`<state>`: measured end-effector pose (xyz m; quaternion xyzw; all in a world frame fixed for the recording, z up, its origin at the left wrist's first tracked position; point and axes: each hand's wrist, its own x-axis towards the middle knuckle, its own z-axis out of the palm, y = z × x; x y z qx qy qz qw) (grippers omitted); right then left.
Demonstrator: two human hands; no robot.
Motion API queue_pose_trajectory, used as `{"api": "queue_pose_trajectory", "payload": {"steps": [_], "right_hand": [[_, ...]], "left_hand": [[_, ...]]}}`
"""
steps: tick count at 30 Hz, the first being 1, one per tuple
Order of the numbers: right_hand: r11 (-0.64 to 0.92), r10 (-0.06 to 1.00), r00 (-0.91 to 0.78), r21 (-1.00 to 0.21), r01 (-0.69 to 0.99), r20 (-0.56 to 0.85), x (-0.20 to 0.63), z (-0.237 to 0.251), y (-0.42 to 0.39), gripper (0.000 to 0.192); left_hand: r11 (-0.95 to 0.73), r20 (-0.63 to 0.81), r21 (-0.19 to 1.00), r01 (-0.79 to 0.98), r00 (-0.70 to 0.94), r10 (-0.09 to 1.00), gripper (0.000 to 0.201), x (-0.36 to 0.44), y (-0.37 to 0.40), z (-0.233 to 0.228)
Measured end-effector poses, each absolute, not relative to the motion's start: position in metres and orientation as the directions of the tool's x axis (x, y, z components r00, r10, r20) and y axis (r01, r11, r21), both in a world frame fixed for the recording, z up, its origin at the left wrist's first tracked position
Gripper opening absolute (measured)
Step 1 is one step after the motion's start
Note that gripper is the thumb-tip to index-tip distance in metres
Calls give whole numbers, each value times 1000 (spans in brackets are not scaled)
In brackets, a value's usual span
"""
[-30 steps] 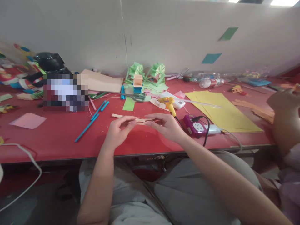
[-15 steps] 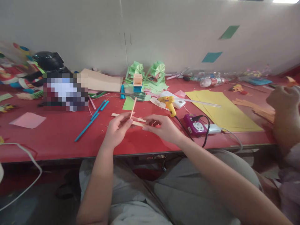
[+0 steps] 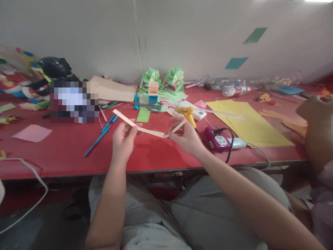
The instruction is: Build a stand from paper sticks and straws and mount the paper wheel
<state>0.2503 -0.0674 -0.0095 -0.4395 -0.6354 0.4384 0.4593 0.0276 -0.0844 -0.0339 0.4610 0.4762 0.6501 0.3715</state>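
Both my hands hold one long pale tan paper strip above the red table. My left hand pinches it near its left part, whose end sticks up toward the upper left. My right hand pinches the right part, where the strip bends upward in a shallow V. A yellow glue gun lies just beyond my right hand.
A purple power strip with a black cable lies right of my hands. Yellow paper sheets, scissors, blue rolled sticks, green paper fans and a pink square lie around. Another person's hand is at the right edge.
The folded strip has been pulled open into a long bent band, and both hands have lifted and moved apart. The other person's hand at the right shifted slightly.
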Motion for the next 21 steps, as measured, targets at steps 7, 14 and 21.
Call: {"api": "queue_pose_trajectory", "payload": {"steps": [7, 14, 21], "right_hand": [[32, 956, -294, -998, 61, 12, 250, -5, -63, 28], [106, 925, -373, -992, 62, 76, 249, -8, -62, 35], [159, 919, -372, -986, 49, 130, 249, -7, -63, 37]], "left_hand": [[-312, 289, 949, -32, -299, 909, 37, 28, -84, -35], [-258, 257, 966, 28, -249, 934, 45, 30, -85, -35], [-215, 219, 976, 42, -136, 966, 50, 29, -90, -32]]}}
